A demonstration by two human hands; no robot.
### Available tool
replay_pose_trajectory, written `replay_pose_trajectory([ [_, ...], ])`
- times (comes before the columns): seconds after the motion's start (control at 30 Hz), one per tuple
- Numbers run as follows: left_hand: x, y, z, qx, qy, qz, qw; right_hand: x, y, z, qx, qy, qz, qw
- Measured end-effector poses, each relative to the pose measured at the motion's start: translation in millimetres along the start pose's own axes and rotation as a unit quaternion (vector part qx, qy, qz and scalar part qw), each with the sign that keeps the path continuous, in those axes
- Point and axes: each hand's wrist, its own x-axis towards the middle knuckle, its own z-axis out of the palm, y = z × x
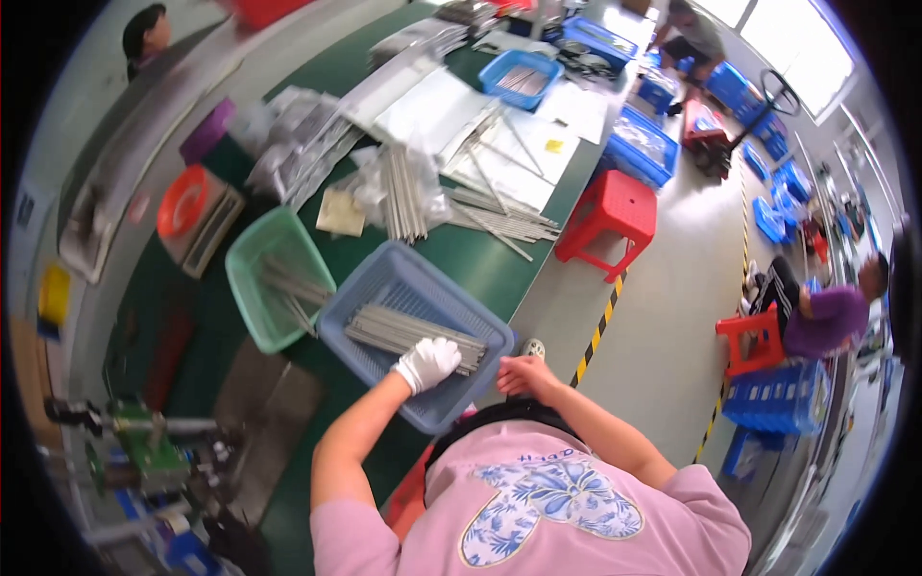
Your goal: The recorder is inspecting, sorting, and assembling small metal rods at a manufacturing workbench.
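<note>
A blue-grey plastic basket [437, 419] stands at the table's near edge, in front of me. Thin grey metal rods [389, 328] lie in it as a bundle. My left hand [428, 364], in a white glove, is over the near right end of the bundle with its fingers curled onto the rods. My right hand [528, 377], bare, is beside the basket's right rim, fingers bent and drawn together; whatever is between them is too small to tell. Touching the basket on the left is a light green basket [245, 252] with a few more rods inside.
Loose rods [480, 213] and a bagged rod bundle [400, 197] lie farther back on the green table [509, 264]. An orange-topped scale [184, 202] stands left, a green machine [144, 451] lower left. A red stool [615, 216] is beyond the table's right edge. Other people work farther off.
</note>
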Motion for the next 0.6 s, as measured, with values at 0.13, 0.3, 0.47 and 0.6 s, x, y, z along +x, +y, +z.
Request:
replay_pose_trajectory([
  [0.13,11.2,4.1,-2.8,0.018,-0.047,-0.015,0.999,10.7,1.1,28.4,0.001,0.078,-0.076,0.994],
  [0.3,30.1,-3.6,3.2,0.032,-0.038,-0.04,0.998,37.3,-7.4,28.6,0.095,0.175,-0.148,0.969],
  [0.47,76.6,-5.3,23.0,0.045,-0.032,-0.042,0.998,57.3,-23.1,-1.5,0.049,0.357,-0.227,0.905],
  [0.6,114.9,-8.9,28.1,0.017,-0.044,-0.008,0.999,48.8,-50.8,-21.4,0.057,0.427,-0.197,0.881],
])
